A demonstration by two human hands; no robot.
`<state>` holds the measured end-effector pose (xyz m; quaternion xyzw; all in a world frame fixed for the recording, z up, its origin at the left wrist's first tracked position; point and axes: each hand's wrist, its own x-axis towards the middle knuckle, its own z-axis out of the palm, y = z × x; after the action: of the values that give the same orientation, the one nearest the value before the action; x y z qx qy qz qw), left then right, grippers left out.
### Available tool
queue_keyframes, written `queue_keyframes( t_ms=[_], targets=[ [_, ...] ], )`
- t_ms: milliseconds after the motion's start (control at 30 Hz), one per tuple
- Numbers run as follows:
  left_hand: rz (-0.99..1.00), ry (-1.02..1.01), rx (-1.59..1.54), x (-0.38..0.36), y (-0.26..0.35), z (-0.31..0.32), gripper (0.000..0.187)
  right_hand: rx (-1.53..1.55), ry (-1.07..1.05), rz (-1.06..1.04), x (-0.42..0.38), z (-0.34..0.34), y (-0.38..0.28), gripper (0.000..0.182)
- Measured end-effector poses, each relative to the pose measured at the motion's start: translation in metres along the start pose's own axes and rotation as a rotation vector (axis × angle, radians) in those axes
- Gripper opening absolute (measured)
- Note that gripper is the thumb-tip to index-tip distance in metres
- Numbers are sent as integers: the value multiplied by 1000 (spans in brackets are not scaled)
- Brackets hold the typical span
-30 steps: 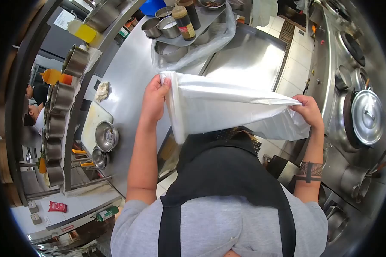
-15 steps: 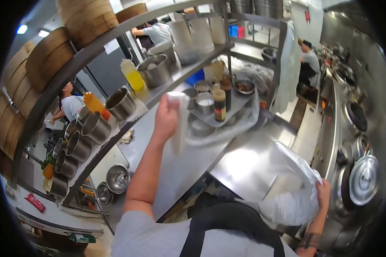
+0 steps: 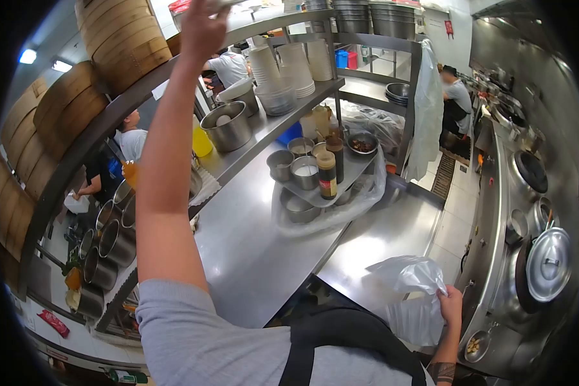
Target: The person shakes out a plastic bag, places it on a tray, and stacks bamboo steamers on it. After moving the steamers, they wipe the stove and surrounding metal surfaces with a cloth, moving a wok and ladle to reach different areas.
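Observation:
My left hand [image 3: 204, 29] is raised at the top of the view, by the upper shelf [image 3: 251, 27]. Its fingers are curled round something whitish that is mostly cut off by the frame edge. Low on the right, my right hand [image 3: 450, 303] grips the edge of a translucent plastic bag [image 3: 415, 283]. The bag hangs down beside my body, over the near edge of the steel counter [image 3: 379, 225]. White, round-edged shapes show through its side; I cannot make out what they are.
A tray [image 3: 344, 183] with metal pots and a sauce bottle [image 3: 326, 175] stands on the counter. Bamboo steamers [image 3: 125, 42], a steel pot [image 3: 226, 125] and plastic tubs [image 3: 294, 67] fill the shelves. A stove with a lidded wok [image 3: 549, 264] runs along the right. Co-workers [image 3: 457, 96] stand farther off.
My left hand has risen from above the counter to the upper shelf. My right hand has moved lower and left with the bag, which is now bunched and less spread.

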<state>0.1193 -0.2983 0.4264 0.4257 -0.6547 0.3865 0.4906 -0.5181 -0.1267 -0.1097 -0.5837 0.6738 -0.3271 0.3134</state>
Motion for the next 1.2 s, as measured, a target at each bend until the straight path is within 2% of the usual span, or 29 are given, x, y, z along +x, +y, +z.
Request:
queue_keyframes(
  t_ms=[33, 100, 133, 233, 267, 300, 367, 400, 433, 467, 533, 567, 600, 633, 667, 700, 733, 767, 800, 833, 867, 900, 967, 1000, 1033, 1100, 1133, 1167, 1200],
  targets=[
    [-121, 47, 54, 11, -24, -1, 34, 5, 6, 8, -6, 3, 4, 15],
    [-290, -87, 329, 10, -95, 6, 38, -35, -29, -8, -19, 11, 17, 15],
    [-370, -243, 503, 10, -111, 5, 37, -18, -19, -8, -24, 13, 22, 15],
    [-405, -326, 606, 16, -114, 4, 35, 36, -23, 37, -38, 11, 12, 15],
    [-306, -350, 774, 18, -115, 5, 36, 31, -26, 48, -37, 11, 17, 15],
    [-311, -366, 768, 15, -114, 7, 36, -19, -50, 30, -32, 10, 25, 19],
    [30, -155, 1196, 4, -104, 18, 36, -96, -97, 4, -38, 0, 15, 23],
    [128, -136, 1043, -1, -83, 23, 35, -122, -117, -6, -36, -6, -7, 23],
    [220, -115, 885, -8, -55, 28, 33, -7, -103, -10, -36, -8, -18, 20],
    [295, -163, 577, -22, -30, 34, 32, 109, -84, -12, -36, -9, -28, 18],
    [-5, -444, -162, -93, 67, 45, 32, 411, -48, 31, -35, -19, -58, 28],
    [-4, -747, -258, -131, 115, 37, 31, 566, 4, 25, -32, -22, -71, 32],
    [52, -1109, -518, -161, 155, 29, 34, 715, 59, 16, -29, -25, -80, 36],
    [-23, -1485, -641, -206, 187, 26, 41, 873, 161, -4, -19, -24, -83, 41],
    [188, -1767, -600, -250, 215, 33, 49, 989, 270, 43, -12, -26, -85, 41],
    [190, -2028, -657, -297, 243, 37, 59, 1038, 365, -31, -1, -27, -86, 41],
    [202, -2156, -793, -355, 268, 51, 71, 1207, 352, 16, 10, -28, -83, 43],
    [177, -2061, -904, -388, 300, 48, 87, 1379, 340, 57, 21, -31, -82, 45],
    [47, -1851, -1201, -440, 325, 53, 100, 1339, 373, 150, 30, -34, -88, 47],
    [-133, -1653, -1302, -463, 359, 46, 108, 1296, 408, 246, 36, -32, -98, 50],
    [-202, -1440, -1473, -483, 389, 51, 101, 1452, 382, 203, 32, -24, -126, 51],
    [-197, -1444, -1486, -483, 403, 51, 101, 1607, 352, 159, 28, -12, -156, 52],
    [-468, -1479, -1498, -480, 424, 45, 76, 1577, 317, 202, 34, -4, -171, 52],
    [-440, -1390, -1516, -457, 425, 35, 48, 1529, 294, 227, 37, -3, -174, 53],
    [-448, -1386, -1517, -457, 421, 35, 48, 1527, 271, 179, 43, 0, -173, 57],
    [-979, -1682, -1578, -465, 414, 33, 41, 1544, 223, -19, 59, 10, -155, 64],
    [-1060, -1475, -1560, -490, 414, 35, 34, 1358, 126, -22, 64, 17, -126, 69],
    [-1268, -1314, -1596, -504, 410, 36, 31, 1361, 123, -11, 57, 26, -112, 69],
    [-1547, -1119, -1593, -520, 404, 38, 30, 1165, -71, 152, 38, 33, -97, 64]
  ],
)
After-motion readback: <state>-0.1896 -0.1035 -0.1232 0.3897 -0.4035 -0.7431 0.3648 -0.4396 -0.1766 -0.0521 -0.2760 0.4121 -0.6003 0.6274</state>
